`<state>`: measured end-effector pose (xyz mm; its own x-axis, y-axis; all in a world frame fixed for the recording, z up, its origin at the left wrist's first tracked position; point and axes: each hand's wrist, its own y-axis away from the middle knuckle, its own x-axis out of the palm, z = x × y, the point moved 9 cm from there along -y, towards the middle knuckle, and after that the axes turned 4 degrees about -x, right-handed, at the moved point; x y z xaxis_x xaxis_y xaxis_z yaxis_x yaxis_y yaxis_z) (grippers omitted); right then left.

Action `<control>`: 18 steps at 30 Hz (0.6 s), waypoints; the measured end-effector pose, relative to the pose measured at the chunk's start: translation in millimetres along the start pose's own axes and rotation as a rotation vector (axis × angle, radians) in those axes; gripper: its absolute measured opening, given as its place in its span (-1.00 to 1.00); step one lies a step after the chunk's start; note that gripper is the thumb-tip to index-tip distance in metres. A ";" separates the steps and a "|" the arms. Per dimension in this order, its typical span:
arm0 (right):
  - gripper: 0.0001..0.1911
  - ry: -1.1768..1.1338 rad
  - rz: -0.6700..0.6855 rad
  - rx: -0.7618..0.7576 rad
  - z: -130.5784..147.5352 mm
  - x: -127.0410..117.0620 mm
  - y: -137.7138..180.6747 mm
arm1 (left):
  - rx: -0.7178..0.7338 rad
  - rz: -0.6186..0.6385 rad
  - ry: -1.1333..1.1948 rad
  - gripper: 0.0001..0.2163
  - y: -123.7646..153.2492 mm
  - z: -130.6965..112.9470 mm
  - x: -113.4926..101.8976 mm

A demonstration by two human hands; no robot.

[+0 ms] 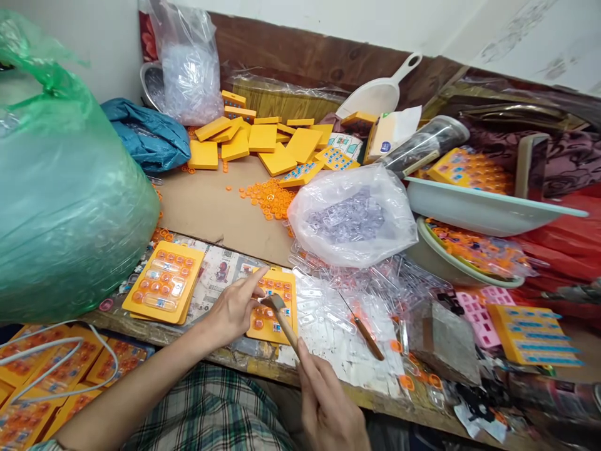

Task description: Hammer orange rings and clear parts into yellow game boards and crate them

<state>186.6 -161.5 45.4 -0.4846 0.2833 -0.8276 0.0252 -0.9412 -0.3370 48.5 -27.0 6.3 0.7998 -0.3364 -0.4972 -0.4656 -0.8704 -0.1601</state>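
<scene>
My left hand point(233, 311) rests at the left side of a yellow panel point(290, 326) set with orange and clear pieces. Its index finger stretches toward the panel's top edge; the other fingers bend over it, their tips partly hidden. My right hand point(328, 394) grips the wooden handle of a small hammer point(287, 329). The hammer's metal head is over the panel, close beside my left fingers. To the left lies a small stack of similar yellow panels point(164, 282). A thin pointed tool with a wooden handle point(367, 337) lies to the right, among clear plastic pieces point(310, 300).
A big green bag point(70, 207) bulges at the left. Behind are yellow blocks point(263, 138), loose orange rings point(271, 197) and a white bag of clear bits point(352, 219). At right are a pale basin point(474, 207) and a grey block point(444, 341). Finished-looking panels point(51, 369) lie lower left.
</scene>
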 end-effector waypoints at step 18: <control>-0.62 -0.112 -0.005 0.115 -20.6 -7.6 2.0 | -0.047 -0.036 -0.054 -0.34 2.4 -1.1 -0.3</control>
<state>208.3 -161.7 41.7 -0.5789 0.2718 -0.7688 -0.0743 -0.9565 -0.2821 47.6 -29.4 7.0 0.7933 -0.2858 -0.5376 -0.4179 -0.8978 -0.1392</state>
